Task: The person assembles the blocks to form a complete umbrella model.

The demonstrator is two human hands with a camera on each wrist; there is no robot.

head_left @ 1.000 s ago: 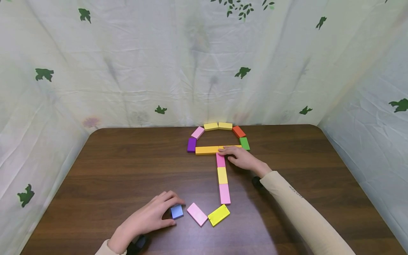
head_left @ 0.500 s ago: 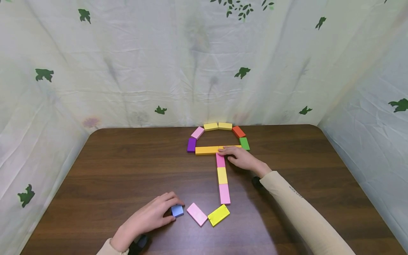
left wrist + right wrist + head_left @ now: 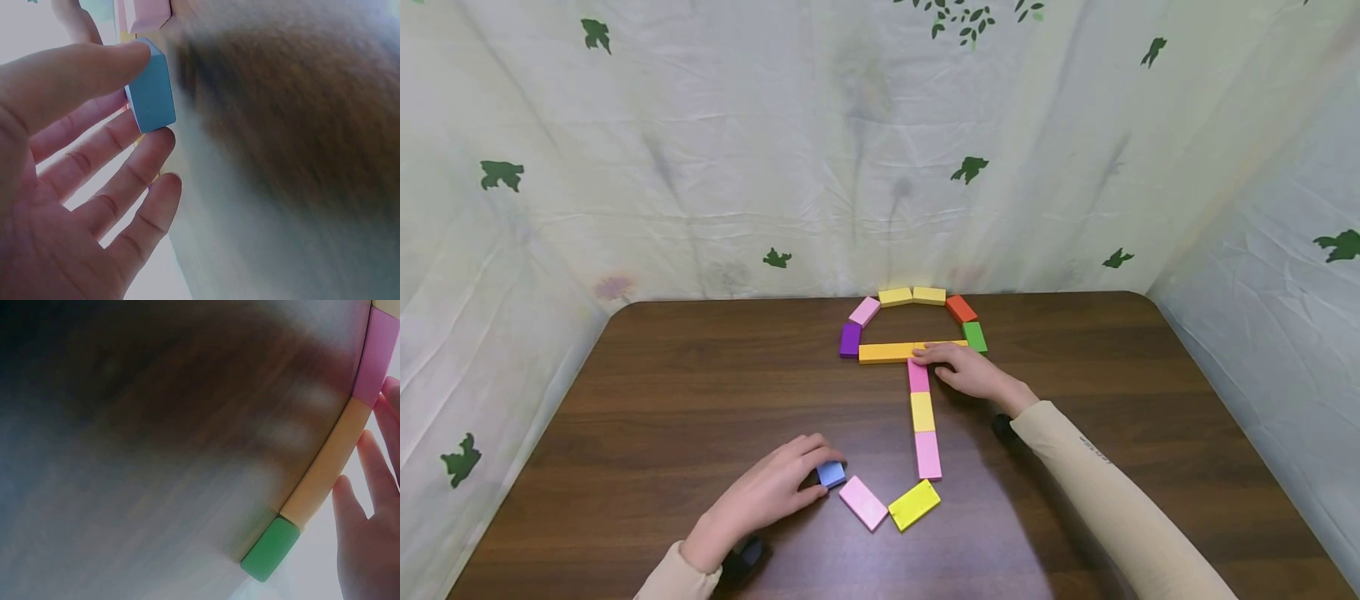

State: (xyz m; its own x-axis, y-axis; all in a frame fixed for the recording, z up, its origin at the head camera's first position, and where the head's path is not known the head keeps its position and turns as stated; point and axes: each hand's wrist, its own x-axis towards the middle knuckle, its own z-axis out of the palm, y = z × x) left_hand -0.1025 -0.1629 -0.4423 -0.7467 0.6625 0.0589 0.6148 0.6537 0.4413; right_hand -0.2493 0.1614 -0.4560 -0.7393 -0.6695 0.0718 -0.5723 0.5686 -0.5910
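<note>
My left hand [image 3: 775, 482] pinches a blue block [image 3: 832, 474] between thumb and fingers, low over the table. In the left wrist view the thumb lies on one face of the blue block [image 3: 153, 94]. A pale pink block [image 3: 863, 502] lies just right of it, tilted, its lower corner by a bright yellow block [image 3: 914, 505]. My right hand [image 3: 970, 371] rests with its fingertips at the right orange block [image 3: 951, 343] and the top of the pink block [image 3: 918, 375]. Nothing is gripped there; part of the orange block is hidden under the fingers.
A column of a yellow block [image 3: 922, 412] and a pink block [image 3: 928, 455] runs toward me. Beyond, a purple block [image 3: 850, 341], a red block [image 3: 962, 308], a green block [image 3: 974, 337] and others form an arch above the left orange block [image 3: 886, 354]. A curtain [image 3: 820, 167] hangs behind the table.
My left hand has moved right and slightly away from me with the blue block, bringing it beside the pale pink block. The right hand has stayed in place.
</note>
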